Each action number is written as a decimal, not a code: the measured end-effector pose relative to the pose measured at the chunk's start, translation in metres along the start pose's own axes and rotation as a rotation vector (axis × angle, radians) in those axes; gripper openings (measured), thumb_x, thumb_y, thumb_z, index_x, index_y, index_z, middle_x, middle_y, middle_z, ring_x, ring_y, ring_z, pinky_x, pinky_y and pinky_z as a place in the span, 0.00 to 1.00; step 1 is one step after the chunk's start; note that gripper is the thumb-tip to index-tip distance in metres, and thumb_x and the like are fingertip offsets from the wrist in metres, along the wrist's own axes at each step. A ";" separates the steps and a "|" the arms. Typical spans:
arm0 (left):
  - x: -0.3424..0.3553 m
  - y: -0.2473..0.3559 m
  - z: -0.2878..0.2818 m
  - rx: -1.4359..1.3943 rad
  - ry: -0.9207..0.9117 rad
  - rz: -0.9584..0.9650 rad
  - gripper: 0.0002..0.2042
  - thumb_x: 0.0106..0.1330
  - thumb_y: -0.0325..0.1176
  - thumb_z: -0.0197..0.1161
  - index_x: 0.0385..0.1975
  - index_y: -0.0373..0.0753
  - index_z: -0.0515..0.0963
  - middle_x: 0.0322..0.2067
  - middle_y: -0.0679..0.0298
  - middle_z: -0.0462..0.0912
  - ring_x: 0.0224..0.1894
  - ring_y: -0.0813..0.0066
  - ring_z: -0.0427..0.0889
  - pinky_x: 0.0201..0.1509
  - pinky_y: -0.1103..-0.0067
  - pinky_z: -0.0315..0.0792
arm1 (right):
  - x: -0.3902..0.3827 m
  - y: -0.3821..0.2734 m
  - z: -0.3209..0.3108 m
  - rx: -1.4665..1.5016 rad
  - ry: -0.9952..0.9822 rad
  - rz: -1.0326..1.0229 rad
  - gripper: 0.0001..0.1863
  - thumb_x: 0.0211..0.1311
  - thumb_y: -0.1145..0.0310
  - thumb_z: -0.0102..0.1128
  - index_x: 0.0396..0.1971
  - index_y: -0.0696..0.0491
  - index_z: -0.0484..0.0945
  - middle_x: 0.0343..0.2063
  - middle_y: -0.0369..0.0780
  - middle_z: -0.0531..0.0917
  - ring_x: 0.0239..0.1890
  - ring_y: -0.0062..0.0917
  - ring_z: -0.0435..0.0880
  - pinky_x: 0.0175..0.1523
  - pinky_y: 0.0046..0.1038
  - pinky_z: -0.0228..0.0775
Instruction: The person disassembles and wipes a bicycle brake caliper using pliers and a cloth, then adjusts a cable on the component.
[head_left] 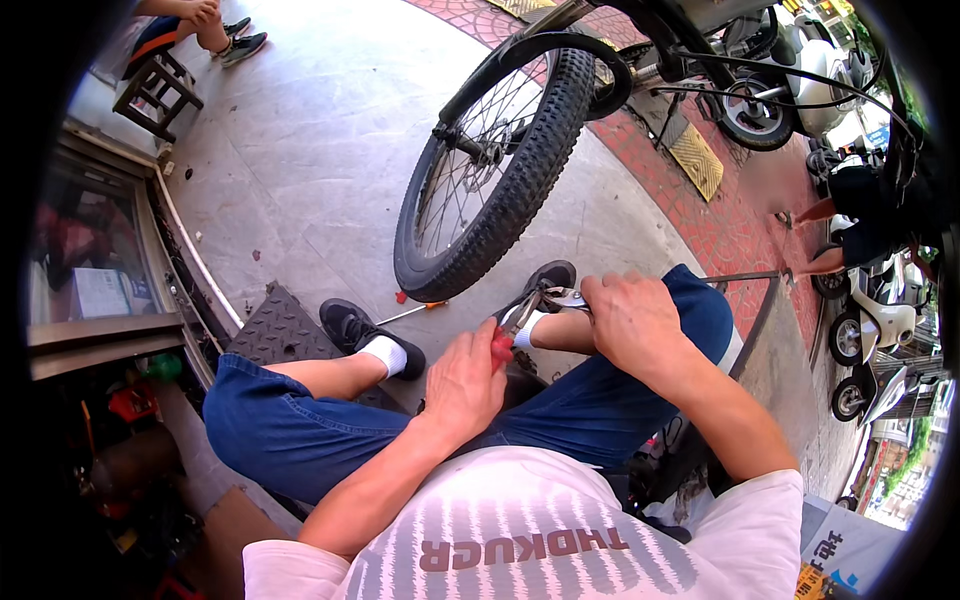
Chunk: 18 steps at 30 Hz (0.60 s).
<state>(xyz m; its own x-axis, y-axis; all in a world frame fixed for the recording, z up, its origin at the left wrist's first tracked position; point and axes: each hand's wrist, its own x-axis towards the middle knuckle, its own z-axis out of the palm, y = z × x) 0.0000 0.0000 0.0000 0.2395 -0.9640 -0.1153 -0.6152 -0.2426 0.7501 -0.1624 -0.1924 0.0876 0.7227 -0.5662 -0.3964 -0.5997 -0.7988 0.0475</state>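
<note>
My left hand [465, 385] is closed around a red-handled tool [502, 348], its metal end angled up and away from me. My right hand [635, 320] grips a silver metal tool that looks like pliers [569, 299]. The metal ends of the two tools meet between my hands, above my right shin; whether a small part sits between them is too fine to tell. Beyond my hands stands the knobbly front tire [540, 200] of a bicycle. A screwdriver [432, 306] with an orange-yellow handle lies on the ground between my shoes and the wheel.
A dark ridged ramp plate [285, 332] lies by my left foot, beside a glass-fronted cabinet [95, 270]. At the far left a person sits near a dark stool [160, 95]. Scooters [868, 325] stand along the right, where another person's legs show. Yellow ramps [695, 160] lie on red paving.
</note>
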 end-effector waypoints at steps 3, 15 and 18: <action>0.000 -0.001 0.001 -0.004 0.013 0.021 0.28 0.66 0.28 0.66 0.66 0.31 0.67 0.47 0.44 0.79 0.48 0.41 0.81 0.52 0.57 0.77 | -0.002 0.000 0.002 -0.073 0.087 -0.046 0.12 0.57 0.68 0.63 0.41 0.53 0.81 0.36 0.43 0.86 0.42 0.39 0.86 0.45 0.42 0.76; 0.002 -0.004 -0.001 -0.158 -0.059 -0.076 0.29 0.68 0.31 0.64 0.67 0.29 0.66 0.53 0.40 0.79 0.55 0.38 0.80 0.60 0.57 0.75 | 0.008 -0.009 0.000 -0.253 0.121 -0.092 0.13 0.57 0.68 0.64 0.42 0.51 0.82 0.36 0.40 0.85 0.43 0.35 0.84 0.46 0.38 0.73; 0.002 -0.005 -0.002 -0.166 -0.061 -0.087 0.28 0.68 0.32 0.64 0.67 0.29 0.66 0.53 0.40 0.78 0.54 0.38 0.80 0.58 0.55 0.74 | 0.011 -0.011 0.003 -0.268 0.107 -0.086 0.11 0.57 0.66 0.65 0.41 0.50 0.83 0.38 0.38 0.86 0.43 0.33 0.85 0.44 0.37 0.73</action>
<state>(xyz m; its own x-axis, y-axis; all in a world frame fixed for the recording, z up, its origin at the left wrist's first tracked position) 0.0055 -0.0003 -0.0029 0.2375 -0.9463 -0.2193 -0.4609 -0.3085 0.8321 -0.1489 -0.1894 0.0803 0.8077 -0.5007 -0.3114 -0.4328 -0.8621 0.2634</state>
